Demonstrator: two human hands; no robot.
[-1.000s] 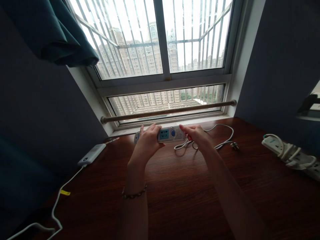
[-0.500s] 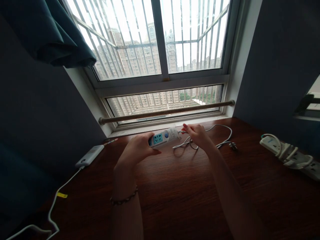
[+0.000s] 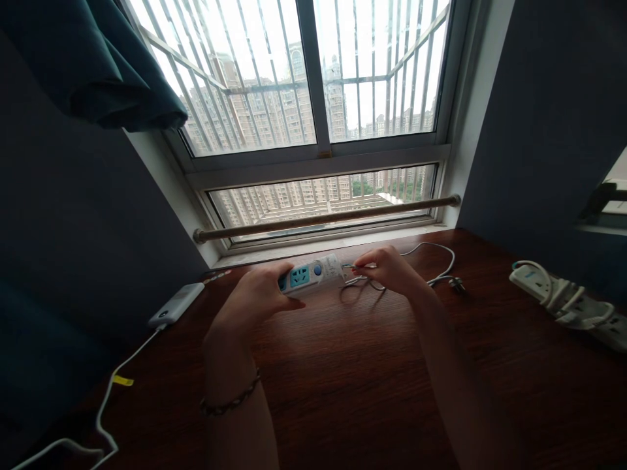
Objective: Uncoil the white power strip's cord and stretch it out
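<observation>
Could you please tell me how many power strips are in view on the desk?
2. One power strip is held in the left hand, near the window; the second strip lies at the desk's right edge, cable wrapped around it. None seems hidden.

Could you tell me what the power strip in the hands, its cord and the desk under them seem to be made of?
The power strip looks like hard white plastic with a smooth, slightly glossy shell and blue socket faces. Its cord seems rubber or vinyl sheathed, since it lies in soft loops. The desk appears to be dark reddish wood or wood-look veneer, with visible grain and a light sheen. The left hand grips the strip; the right hand pinches the cord.
</observation>
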